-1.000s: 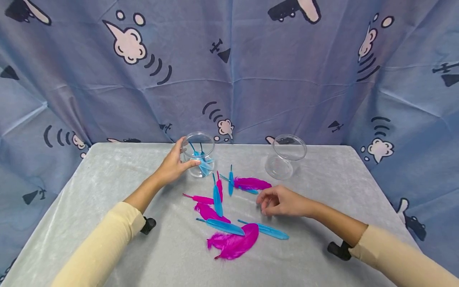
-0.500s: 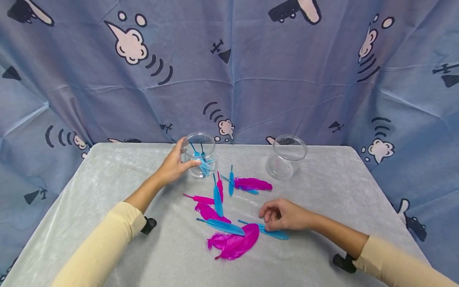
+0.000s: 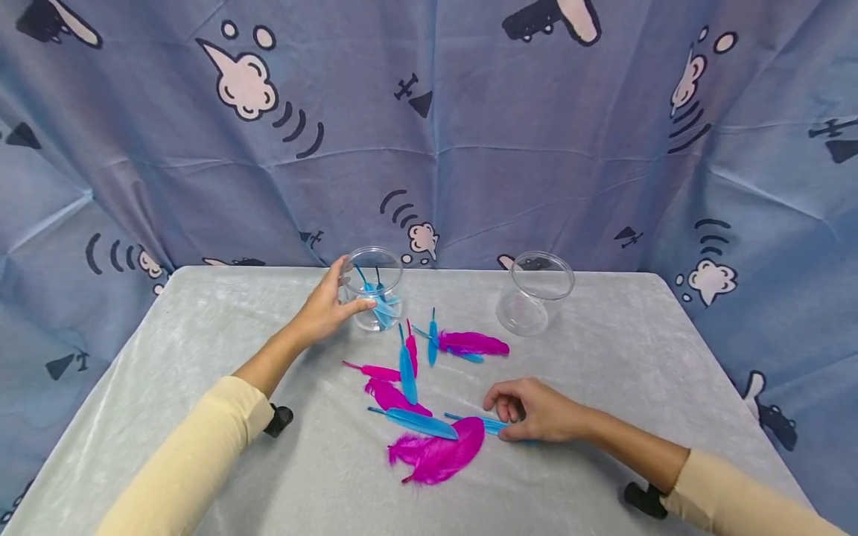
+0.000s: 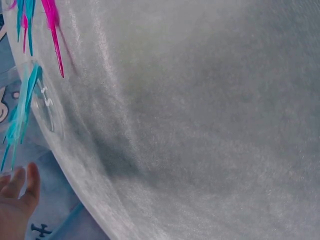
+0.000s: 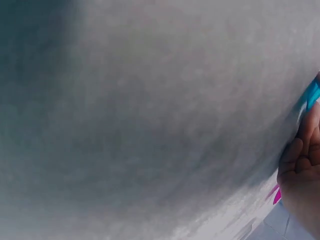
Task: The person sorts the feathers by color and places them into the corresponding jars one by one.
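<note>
My left hand holds a clear plastic jar at the back left, thumb and fingers around its side. Blue feathers stand inside it, quills up. My right hand is low over a blue feather on the table, thumb and bent index finger apart on either side of it; the hand hides its wide end. In the right wrist view, that feather shows by the fingertips. Left of it, another blue feather lies partly over magenta feathers.
A second clear jar stands at the back right. More blue and magenta feathers lie mid-table, including a magenta one and a blue one. A patterned blue curtain hangs behind the grey-clothed table.
My right hand has come toward the front of the table, from beside the far magenta feather down to the blue feather. The left hand and its jar have stayed put.
</note>
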`<act>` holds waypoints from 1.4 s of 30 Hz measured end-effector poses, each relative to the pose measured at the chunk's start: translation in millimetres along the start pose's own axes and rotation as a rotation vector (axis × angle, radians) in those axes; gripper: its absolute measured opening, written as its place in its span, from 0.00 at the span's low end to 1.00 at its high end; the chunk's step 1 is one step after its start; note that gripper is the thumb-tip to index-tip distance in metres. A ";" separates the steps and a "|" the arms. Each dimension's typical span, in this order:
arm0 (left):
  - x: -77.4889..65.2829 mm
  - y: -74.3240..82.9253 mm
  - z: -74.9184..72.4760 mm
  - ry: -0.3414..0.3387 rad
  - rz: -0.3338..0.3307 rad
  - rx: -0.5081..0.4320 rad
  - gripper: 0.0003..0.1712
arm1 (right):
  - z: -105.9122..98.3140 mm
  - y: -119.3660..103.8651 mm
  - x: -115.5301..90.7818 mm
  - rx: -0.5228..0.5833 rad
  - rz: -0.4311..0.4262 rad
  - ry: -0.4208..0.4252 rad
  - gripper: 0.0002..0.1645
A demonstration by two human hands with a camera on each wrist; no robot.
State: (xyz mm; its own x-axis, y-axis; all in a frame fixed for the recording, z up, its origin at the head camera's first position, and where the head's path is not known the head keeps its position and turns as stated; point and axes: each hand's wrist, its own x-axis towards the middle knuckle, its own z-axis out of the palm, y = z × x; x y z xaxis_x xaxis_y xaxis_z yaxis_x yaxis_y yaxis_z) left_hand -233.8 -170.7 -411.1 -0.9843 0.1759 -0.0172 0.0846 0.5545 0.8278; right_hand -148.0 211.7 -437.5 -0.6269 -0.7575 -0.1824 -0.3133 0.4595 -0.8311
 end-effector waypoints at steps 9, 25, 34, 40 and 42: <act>0.4 -0.2 -0.1 0.002 0.008 -0.004 0.59 | 1.7 2.5 0.7 -0.001 -0.020 0.011 0.17; -0.6 2.0 0.2 0.001 0.000 0.000 0.59 | -6.1 -1.9 1.1 0.103 0.059 -0.075 0.11; -1.4 2.3 -0.6 0.003 0.006 0.003 0.59 | -17.9 -2.6 5.3 0.082 0.106 -0.080 0.04; -1.1 1.4 -0.1 0.003 0.007 0.011 0.59 | -24.6 -4.6 10.6 0.060 0.090 -0.005 0.06; -1.1 1.5 0.0 0.005 0.009 0.013 0.59 | -27.5 -5.4 13.9 0.045 0.081 0.027 0.06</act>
State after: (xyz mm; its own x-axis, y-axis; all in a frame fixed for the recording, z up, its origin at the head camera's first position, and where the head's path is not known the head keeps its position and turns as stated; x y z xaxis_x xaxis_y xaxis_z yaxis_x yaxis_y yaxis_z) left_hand -232.6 -170.1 -409.8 -0.9843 0.1765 -0.0072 0.0950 0.5632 0.8208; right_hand -174.7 211.4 -421.1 -0.6679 -0.7056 -0.2367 -0.2286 0.4971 -0.8370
